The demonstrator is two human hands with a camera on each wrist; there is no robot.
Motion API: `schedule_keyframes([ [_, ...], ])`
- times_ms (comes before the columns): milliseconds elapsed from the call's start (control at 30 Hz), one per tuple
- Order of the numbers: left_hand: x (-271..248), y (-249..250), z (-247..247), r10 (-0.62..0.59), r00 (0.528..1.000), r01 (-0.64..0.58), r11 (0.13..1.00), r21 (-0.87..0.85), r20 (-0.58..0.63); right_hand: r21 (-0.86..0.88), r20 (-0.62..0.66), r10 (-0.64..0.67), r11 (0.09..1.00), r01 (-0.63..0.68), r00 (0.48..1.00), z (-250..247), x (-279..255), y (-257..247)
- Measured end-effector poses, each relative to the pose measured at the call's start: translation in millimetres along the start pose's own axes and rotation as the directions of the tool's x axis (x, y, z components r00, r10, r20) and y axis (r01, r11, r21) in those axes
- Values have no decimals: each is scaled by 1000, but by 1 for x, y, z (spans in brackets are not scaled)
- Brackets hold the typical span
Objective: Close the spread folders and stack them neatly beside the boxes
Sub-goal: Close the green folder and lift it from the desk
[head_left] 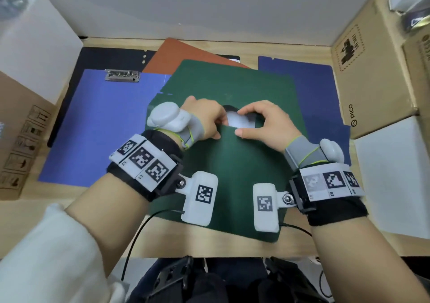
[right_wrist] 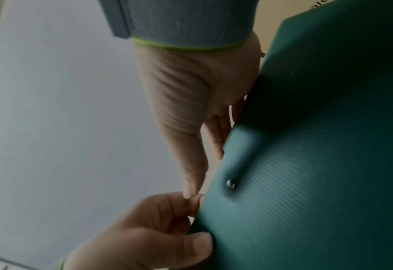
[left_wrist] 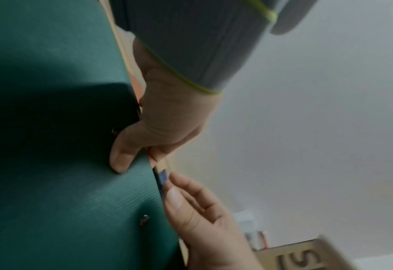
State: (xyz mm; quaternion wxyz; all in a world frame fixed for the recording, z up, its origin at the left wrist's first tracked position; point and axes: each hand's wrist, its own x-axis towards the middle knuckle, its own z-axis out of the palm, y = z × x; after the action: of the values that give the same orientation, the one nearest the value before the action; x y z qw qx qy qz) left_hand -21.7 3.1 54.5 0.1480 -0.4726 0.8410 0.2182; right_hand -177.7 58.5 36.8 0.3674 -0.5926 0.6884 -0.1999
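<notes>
Several folders lie spread on the desk (head_left: 209,246) between boxes: a brown box (head_left: 372,69) and a white box (head_left: 393,174) on the right, more at the left. Largest and nearest is the green folder (head_left: 232,174), open in the middle, its near cover lifted towards the person and its far half flat over an orange folder (head_left: 186,55). A blue clipboard folder (head_left: 102,125) lies just left of it, a navy folder (head_left: 302,86) to the right, and a black one (head_left: 104,58) at the back. Both hands are at the raised cover's top edge: the left hand (head_left: 204,121) pinches it, thumb on the near face and fingers behind, and the right hand (head_left: 263,123) does the same just beside it, the fingertips nearly meeting. Something white (head_left: 237,118) shows in the gap behind the edge; what it is cannot be told. To close it well, I would carry the cover over with the two grips level, so that it does not twist. Both hands crowd the middle of the edge, so sliding them apart should keep the corners from sagging. The small rivets (right_wrist: 231,183) suggest a clip inside; press flat only once the edges line up.
</notes>
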Motion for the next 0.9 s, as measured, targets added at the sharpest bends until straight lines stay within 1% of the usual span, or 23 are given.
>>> schedule_keyframes([
  [100,-14,1,-30,0,990,0,1000,-3,-139,-15,19,-87,996,88,996,-25,-11,-27],
  [200,-29,6,-53,2,965,-10,999,-31,-262,-123,7,-143,982,143,990,-45,-15,-48],
  [267,-34,11,-63,5,951,-22,998,-52,-308,-165,-38,-139,978,131,990,-51,-15,-55],
  [400,-41,19,-74,-21,910,-7,998,-65,-413,-120,-159,-119,988,101,980,-60,-17,-65],
  [433,-42,19,-74,-60,877,5,993,-116,-477,-117,-198,-121,988,100,973,-62,-18,-69],
  [467,-44,18,-73,-137,815,20,978,-209,-563,-118,-243,-126,988,99,962,-65,-18,-72],
  [500,-45,18,-71,-252,716,35,944,-327,-651,-123,-291,-132,987,99,948,-68,-18,-76],
  [533,-47,17,-68,-383,589,30,890,-454,-712,-130,-340,-143,986,104,930,-70,-18,-80],
  [567,-47,16,-63,-506,477,-11,814,-581,-718,-134,-386,-159,984,116,908,-72,-18,-84],
  [600,-47,16,-57,-609,431,-91,704,-704,-665,-127,-427,-169,984,126,888,-72,-18,-88],
  [633,-47,17,-52,-683,464,-193,543,-817,-564,-112,-462,-174,984,138,870,-72,-17,-92],
  [667,-46,17,-47,-703,563,-280,333,-900,-435,-92,-489,-177,984,151,854,-71,-17,-96],
  [700,-45,20,-43,-645,704,-307,102,-946,-298,-68,-503,-175,984,163,847,-69,-16,-99],
  [733,-43,23,-39,-513,838,-268,-97,-958,-183,-43,-501,-176,983,178,847,-67,-16,-103],
  [767,-43,25,-39,-337,934,-209,-245,-947,-119,-23,-481,-185,980,198,857,-64,-16,-105],
  [800,-43,27,-39,-183,978,-155,-310,-938,-101,-12,-447,-201,976,218,872,-59,-16,-108],
  [833,-42,28,-40,-79,990,-135,-351,-927,-114,-10,-407,-224,971,240,885,-54,-18,-110],
  [867,-40,26,-40,-40,991,-134,-387,-912,-128,-18,-364,-251,965,263,897,-49,-18,-111],
  [900,-39,24,-39,-45,989,-145,-418,-897,-139,-25,-318,-282,957,289,905,-43,-18,-111],
])
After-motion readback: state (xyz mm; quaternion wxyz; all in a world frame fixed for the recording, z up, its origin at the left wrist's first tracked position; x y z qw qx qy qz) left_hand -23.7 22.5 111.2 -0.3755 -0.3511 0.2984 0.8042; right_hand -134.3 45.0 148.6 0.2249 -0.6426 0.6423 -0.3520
